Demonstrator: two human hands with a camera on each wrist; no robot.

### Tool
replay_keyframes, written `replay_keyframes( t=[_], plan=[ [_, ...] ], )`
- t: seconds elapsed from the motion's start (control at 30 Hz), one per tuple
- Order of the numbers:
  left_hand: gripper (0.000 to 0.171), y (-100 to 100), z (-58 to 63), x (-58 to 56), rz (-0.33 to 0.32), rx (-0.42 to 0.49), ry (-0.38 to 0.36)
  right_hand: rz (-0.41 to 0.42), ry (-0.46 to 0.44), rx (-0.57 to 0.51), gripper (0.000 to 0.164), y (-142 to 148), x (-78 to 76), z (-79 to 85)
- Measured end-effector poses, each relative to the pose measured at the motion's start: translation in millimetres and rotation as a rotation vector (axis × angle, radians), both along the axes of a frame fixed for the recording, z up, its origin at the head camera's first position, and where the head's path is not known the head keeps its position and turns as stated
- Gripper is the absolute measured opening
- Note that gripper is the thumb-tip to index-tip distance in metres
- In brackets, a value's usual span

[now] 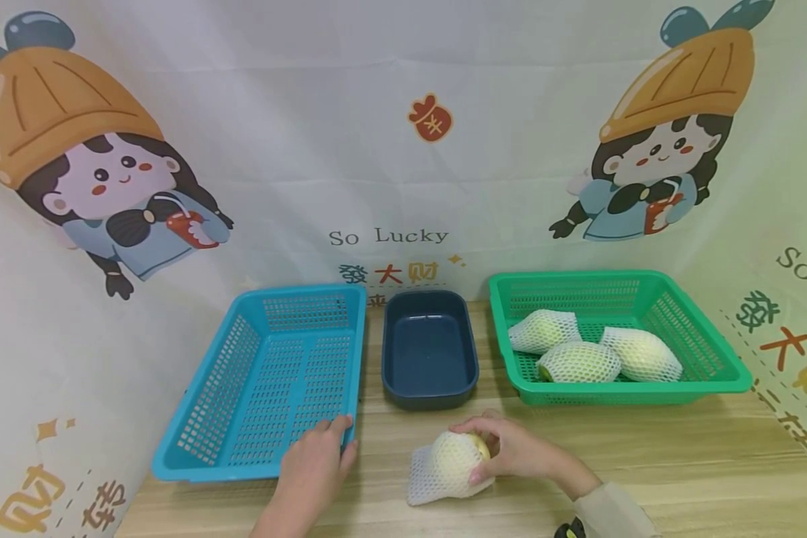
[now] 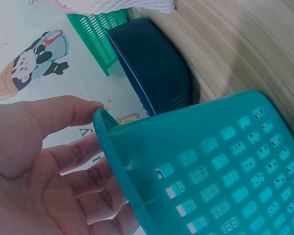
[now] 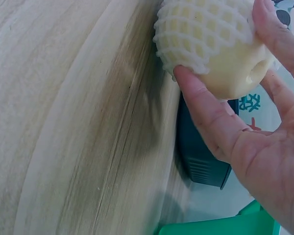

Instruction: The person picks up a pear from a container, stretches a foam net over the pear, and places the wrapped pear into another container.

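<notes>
Close in front of me, my right hand (image 1: 511,450) grips a pale yellow round fruit (image 1: 456,459) dressed in a white foam net sleeve. The fruit's bare end, with a dimple, faces the palm in the right wrist view, and thumb and fingers spread around it. The loose end of the sleeve (image 1: 422,484) points left. My left hand (image 1: 314,462) holds the near right corner of a blue perforated basket (image 1: 258,472). In the left wrist view the thumb (image 2: 76,113) lies at the basket's rim (image 2: 108,134), with the fingers along its other side.
A dark blue rectangular tub (image 1: 430,400) stands between the two baskets. At the right, a green basket (image 1: 619,280) contains three net-wrapped fruits, one of them a greenish fruit (image 1: 581,364). A printed cloth (image 1: 403,172) hangs behind the wooden table (image 1: 645,463).
</notes>
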State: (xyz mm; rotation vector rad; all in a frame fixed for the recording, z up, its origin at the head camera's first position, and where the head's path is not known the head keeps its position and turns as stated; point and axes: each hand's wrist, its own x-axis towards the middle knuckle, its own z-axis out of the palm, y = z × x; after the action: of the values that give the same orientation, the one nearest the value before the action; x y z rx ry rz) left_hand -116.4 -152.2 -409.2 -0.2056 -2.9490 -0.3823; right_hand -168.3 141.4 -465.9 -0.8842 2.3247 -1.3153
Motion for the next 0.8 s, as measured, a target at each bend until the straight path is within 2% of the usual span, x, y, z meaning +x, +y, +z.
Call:
replay_keyframes(
  t=[0.3, 0.53, 0.6, 0.67, 0.7, 0.8],
  plan=[
    [0.032, 0.4, 0.6, -0.2, -0.005, -0.001, 0.007, -0.029, -0.094, -0.040, 0.062, -0.2, -1.2, -2.3],
    [0.033, 0.9, 2.0, -1.4, -0.003, 0.014, -0.014, -0.033, -0.121, -0.072, 0.057, 6.2, -4.9, -2.7],
    [0.036, 1.8, 2.1, -0.6, -0.004, -0.006, -0.005, -0.038, -0.136, -0.073, 0.057, 10.0, -6.0, -3.6],
    [0.037, 3.4, 0.7, 1.3, -0.013, -0.058, 0.047, -0.034, -0.151, -0.080, 0.056, 13.8, -6.8, -5.0],
    [0.037, 4.4, -0.9, 2.3, -0.021, -0.078, 0.096, -0.030, -0.162, -0.087, 0.056, 15.3, -7.0, -5.5],
    [0.031, 9.0, -7.8, 4.1, -0.076, -0.087, 0.309, -0.012, -0.183, -0.113, 0.057, 19.1, -7.4, -7.5]
  ],
)
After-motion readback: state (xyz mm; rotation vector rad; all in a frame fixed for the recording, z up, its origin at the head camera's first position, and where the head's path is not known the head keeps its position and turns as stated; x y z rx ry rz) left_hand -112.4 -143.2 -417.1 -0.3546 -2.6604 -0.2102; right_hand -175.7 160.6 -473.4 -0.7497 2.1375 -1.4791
